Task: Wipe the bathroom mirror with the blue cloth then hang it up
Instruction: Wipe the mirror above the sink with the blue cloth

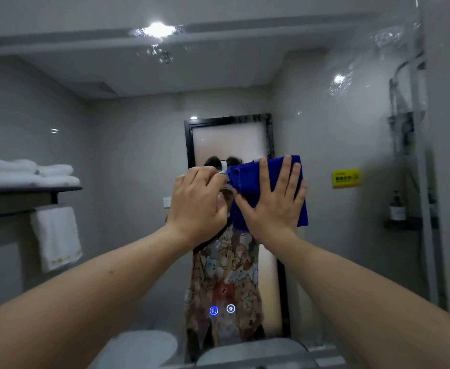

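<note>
The bathroom mirror [112,115] fills almost the whole view. A blue cloth [248,179] lies flat against the glass at mid height, right of centre. My right hand [271,206] presses it there with the palm flat and the fingers spread. My left hand [197,201] is at the cloth's left edge with its fingers curled against the glass; whether they pinch the cloth is hidden. Both forearms reach up from the lower corners. Behind the hands the mirror reflects a person in a patterned shirt.
Water droplets and streaks [351,83] mark the glass at the top and upper right. Two lit blue touch buttons [213,311] sit low on the mirror. Reflected: a shelf of folded white towels [29,173], a hanging towel [56,237], a yellow sticker [346,178], a bottle [397,206].
</note>
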A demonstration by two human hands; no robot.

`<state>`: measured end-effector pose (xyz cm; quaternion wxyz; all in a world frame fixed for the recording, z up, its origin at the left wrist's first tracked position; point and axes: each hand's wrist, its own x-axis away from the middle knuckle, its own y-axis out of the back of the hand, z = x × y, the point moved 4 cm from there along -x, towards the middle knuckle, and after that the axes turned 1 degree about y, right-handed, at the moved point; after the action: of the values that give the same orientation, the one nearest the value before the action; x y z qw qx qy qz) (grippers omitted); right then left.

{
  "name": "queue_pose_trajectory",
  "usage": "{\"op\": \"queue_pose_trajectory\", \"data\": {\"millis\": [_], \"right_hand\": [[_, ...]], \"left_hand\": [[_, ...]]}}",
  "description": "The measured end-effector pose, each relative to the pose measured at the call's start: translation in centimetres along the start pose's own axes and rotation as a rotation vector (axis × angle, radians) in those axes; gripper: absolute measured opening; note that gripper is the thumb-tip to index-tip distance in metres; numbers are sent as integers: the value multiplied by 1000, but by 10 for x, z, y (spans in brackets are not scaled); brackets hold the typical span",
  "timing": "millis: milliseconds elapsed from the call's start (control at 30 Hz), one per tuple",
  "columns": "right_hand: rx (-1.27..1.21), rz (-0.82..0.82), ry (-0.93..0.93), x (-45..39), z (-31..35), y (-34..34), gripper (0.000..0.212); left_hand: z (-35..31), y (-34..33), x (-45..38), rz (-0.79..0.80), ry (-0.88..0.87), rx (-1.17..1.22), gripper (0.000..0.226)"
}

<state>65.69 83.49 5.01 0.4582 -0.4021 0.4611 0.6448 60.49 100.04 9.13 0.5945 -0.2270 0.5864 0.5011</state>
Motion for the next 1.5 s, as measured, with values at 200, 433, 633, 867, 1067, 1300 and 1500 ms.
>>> {"op": "queue_pose_trajectory", "data": {"millis": [200, 433, 633, 867, 1067, 1300, 1500], "right_hand": [[-6, -1, -32, -44, 11, 9, 96], [1, 20, -1, -73, 15, 19, 98], [-20, -50, 18, -119, 20, 26, 94], [-17, -75, 52, -164, 35, 37, 93], [-20, -113, 39, -203, 57, 46, 91], [23, -115, 42, -248, 77, 55, 91], [14, -137, 55, -278, 85, 63, 89]], "left_hand": [[8, 11, -39, -69, 0, -30, 26], [9, 17, -79, -113, 44, -61, 24], [8, 31, -99, -124, 61, -82, 28], [20, 45, -123, -71, 70, -100, 20], [36, 52, -142, -98, 28, -112, 21], [54, 57, -163, -119, -12, -95, 23], [56, 66, -179, -170, -17, -74, 26]]}}
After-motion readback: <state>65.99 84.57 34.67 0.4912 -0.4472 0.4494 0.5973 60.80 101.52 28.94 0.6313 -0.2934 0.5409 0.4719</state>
